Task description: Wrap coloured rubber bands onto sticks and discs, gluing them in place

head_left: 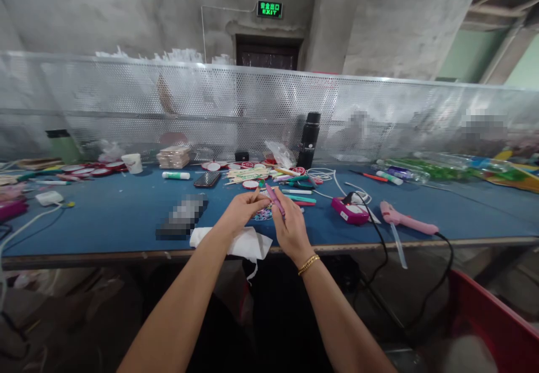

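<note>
Our right hand [290,230] grips a pink stick [274,199]. Our left hand [242,209] has its fingers pinched close by the stick's tip, above a white cloth [248,244]

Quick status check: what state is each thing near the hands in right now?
Pink tool: gripped in right hand, tilted.
Left hand: fingers pinched beside tool tip.
Black flask: upright, capped.
Glue gun: lying down, corded.
White cup: upright.
Phone: flat, screen dark.
White cloth: hanging over edge of table.
</note>
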Motion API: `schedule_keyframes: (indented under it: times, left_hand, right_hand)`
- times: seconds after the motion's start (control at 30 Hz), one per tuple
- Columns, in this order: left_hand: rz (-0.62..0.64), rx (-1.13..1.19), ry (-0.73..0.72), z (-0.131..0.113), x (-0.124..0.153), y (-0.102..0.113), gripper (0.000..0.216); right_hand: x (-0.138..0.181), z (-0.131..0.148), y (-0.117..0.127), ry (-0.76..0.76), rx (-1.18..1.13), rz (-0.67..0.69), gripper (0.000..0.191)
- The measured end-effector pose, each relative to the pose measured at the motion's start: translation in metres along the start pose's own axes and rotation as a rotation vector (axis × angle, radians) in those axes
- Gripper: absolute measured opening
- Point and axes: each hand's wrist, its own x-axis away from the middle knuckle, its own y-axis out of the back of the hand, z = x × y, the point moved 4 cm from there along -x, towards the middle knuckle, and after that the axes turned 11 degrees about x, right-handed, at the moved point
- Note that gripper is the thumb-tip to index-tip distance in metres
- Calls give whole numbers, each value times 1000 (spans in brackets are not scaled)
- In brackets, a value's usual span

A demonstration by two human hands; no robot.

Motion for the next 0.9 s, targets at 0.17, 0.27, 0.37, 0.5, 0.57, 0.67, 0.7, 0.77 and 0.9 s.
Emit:
schedule_keyframes:
  times: [0.17,0.27,0.37,0.5,0.57,0.67,0.7,0.77,0.9]
  left_hand:
    - [8,37,52,7,-4,4,39]
    - [10,69,71,10,-7,6,38]
    - [-2,113,95,12,-9,8,34]
    - [-52,127,98,15,-11,10,31]
    - [-55,118,80,15,-12,11,29]
    - [-40,94,81,15,-12,11,28]
    - [-34,93,95,15,-11,10,28]
    - [-31,107,124,13,-10,9,31]
    - [-34,143,151,12,-9,9,36]
  right_hand:
    - [0,3,-1,62,-3,30,46]
    - [0,3,-2,60,-9,37,44]
    - [-1,3,-3,55,-26,43,42]
    - [-2,4,-4,51,-44,40,41]
    - [-3,3,-4,38,-52,41,40]
    - [-3,1,-2,1,-69,29,41]
    - [-3,1,-2,-6,-70,25,41]
    - [-3,1,-1,-3,-55,22,42]
    - [-1,4,-1,56,16,27,44]
